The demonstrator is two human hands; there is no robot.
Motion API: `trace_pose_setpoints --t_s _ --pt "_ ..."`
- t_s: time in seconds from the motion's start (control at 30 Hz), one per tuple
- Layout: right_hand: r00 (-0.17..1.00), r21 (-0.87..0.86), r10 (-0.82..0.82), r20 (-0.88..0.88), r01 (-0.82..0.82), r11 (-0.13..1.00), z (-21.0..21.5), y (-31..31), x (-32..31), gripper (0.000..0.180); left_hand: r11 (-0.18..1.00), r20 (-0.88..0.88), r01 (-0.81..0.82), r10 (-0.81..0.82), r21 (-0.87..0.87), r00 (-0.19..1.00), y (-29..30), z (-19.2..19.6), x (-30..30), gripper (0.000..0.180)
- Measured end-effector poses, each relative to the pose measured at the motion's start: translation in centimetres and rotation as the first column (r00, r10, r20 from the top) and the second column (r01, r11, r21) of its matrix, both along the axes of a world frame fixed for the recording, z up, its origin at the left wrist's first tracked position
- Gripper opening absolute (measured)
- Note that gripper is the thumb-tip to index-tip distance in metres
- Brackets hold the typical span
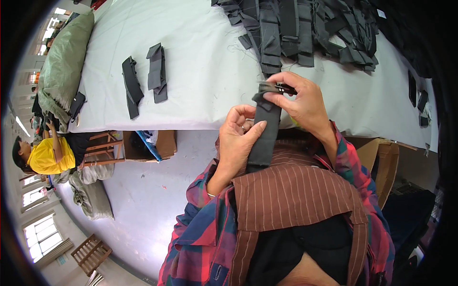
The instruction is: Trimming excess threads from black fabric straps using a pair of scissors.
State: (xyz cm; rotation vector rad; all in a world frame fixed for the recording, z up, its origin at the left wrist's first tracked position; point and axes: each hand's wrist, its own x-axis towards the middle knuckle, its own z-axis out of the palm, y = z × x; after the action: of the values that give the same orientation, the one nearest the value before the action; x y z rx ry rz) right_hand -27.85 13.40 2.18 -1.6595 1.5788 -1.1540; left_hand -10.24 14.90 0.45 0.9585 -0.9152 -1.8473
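Above the lap, left hand [238, 138] and right hand [300, 100] pinched a dark fabric strip [265, 138]; trimming its top end with small snips [276, 87] seemingly followed.

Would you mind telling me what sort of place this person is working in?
Probably a garment or sewing workshop. The left hand and right hand hold a dark fabric strip at a long white table with a heap of similar pieces; stuffed sacks and another worker are nearby.
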Motion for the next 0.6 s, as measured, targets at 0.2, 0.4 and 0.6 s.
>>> trace_pose_setpoints --t_s 0.2,0.4,0.6 --pt "0.976 0.032 -0.003 0.220 -0.004 0.999 -0.3 -0.5 -1.2 0.010 0.992 0.087 0.022 -0.011 -0.124 0.996 -1.1 -0.2 0.7 0.027" --pt "0.815 0.129 0.064 0.576 -0.168 0.977 1.3 -0.7 -1.6 0.025 0.701 0.570 0.329 0.133 -0.633 0.811 -4.7 2.7 2.4 0.020" --pt "0.730 0.209 0.087 0.678 -0.304 0.929 0.8 0.1 0.1 0.031 0.478 0.615 0.451 0.269 -0.753 0.741 -6.6 3.5 2.1 0.022"
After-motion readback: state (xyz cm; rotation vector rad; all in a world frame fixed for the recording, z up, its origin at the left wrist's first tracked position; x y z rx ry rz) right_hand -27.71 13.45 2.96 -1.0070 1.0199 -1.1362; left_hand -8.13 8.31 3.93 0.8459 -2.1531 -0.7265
